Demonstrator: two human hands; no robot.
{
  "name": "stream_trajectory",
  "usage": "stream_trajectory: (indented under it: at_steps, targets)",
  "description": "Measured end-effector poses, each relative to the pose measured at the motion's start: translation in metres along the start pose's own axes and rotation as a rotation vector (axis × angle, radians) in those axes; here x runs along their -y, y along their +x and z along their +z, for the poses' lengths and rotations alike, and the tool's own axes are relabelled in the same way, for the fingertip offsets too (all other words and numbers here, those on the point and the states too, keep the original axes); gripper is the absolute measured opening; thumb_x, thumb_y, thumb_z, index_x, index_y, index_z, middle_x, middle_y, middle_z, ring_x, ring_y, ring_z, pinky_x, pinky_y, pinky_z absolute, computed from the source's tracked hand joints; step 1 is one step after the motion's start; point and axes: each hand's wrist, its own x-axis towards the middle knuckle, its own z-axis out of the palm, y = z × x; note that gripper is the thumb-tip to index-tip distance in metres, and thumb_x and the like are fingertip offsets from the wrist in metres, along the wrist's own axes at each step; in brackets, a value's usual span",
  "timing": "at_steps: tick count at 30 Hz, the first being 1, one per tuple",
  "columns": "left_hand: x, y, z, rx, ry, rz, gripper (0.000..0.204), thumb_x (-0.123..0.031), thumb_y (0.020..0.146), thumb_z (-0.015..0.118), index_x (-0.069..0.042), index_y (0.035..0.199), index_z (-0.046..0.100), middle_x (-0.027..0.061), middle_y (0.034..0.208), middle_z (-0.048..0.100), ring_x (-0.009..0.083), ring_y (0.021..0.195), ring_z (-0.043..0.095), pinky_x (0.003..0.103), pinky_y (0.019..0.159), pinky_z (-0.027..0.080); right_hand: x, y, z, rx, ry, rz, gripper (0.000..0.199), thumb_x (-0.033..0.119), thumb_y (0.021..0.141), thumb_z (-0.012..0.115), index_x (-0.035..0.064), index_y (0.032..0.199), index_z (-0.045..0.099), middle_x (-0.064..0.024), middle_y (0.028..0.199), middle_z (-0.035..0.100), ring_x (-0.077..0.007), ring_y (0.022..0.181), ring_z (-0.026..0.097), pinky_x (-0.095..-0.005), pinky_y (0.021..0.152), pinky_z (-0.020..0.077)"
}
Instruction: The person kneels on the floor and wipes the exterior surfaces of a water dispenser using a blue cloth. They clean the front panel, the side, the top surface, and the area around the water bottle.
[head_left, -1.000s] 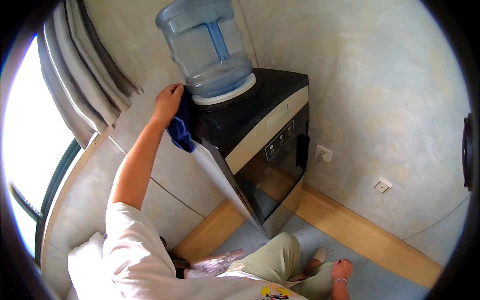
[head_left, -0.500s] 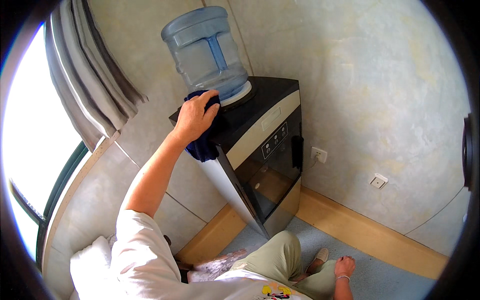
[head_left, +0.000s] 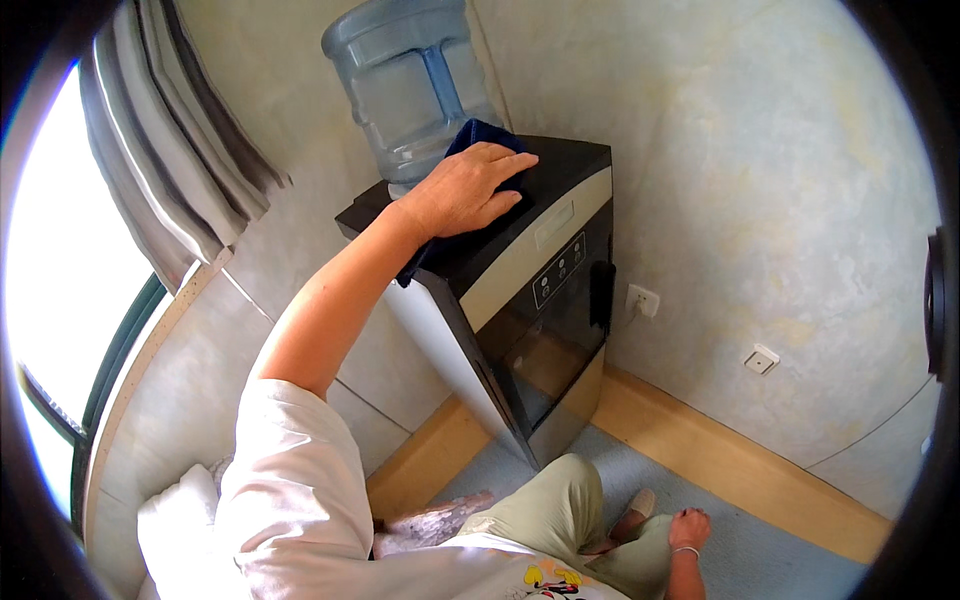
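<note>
My left hand (head_left: 465, 190) presses a dark blue cloth (head_left: 480, 131) onto the black top (head_left: 568, 152) of a water dispenser. The fingers reach toward the right across the cloth, and part of it hangs out below my wrist by the left edge. Behind the hand a blue water bottle (head_left: 415, 95) stands upside down in the dispenser, its lower right side hidden by the cloth and hand. My right hand (head_left: 690, 530), with a band on the wrist, rests on my right knee, its fingers curled and apparently holding nothing.
The dispenser's front has a button panel (head_left: 559, 270) and a dark recess. To its right are a wall socket (head_left: 642, 300) and a white wall plate (head_left: 761, 359). A striped curtain (head_left: 170, 150) hangs beside the window at left. A white cushion-like thing (head_left: 180, 530) lies at lower left.
My left hand has moved the cloth to the right, from the bottle's left side to the front of the dispenser's top. The view has shifted slightly. My right hand stays on the knee.
</note>
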Motion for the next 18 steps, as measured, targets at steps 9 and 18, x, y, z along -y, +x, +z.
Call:
stream_trajectory:
  at_steps: [9, 18]
  targets:
    - [-0.017, -0.009, -0.014, 0.06, -0.283, 0.013, 0.033, -0.008, 0.082, 0.052, -0.006, 0.115, 0.057, 0.0139, 0.111, 0.059, 0.0292, 0.103, 0.053, 0.036, 0.092, 0.04, 0.002, 0.001, -0.004, 0.012, -0.015, 0.019, 0.024, 0.022, 0.078, 0.055, 0.0016, 0.079, 0.067, -0.0165, 0.088, 0.062, -0.0324, 0.085, 0.058, -0.0421, 0.077, 0.0476]
    - [-0.052, -0.057, -0.04, -0.067, -0.364, 0.014, 0.029, -0.003, 0.078, 0.054, -0.002, 0.107, 0.062, 0.0147, 0.099, 0.062, 0.0294, 0.091, 0.057, 0.035, 0.085, 0.043, -0.003, 0.001, 0.0, 0.031, 0.007, 0.029, 0.026, 0.023, 0.079, 0.053, 0.0012, 0.079, 0.067, -0.0158, 0.087, 0.063, -0.0307, 0.087, 0.057, -0.0394, 0.079, 0.0463]
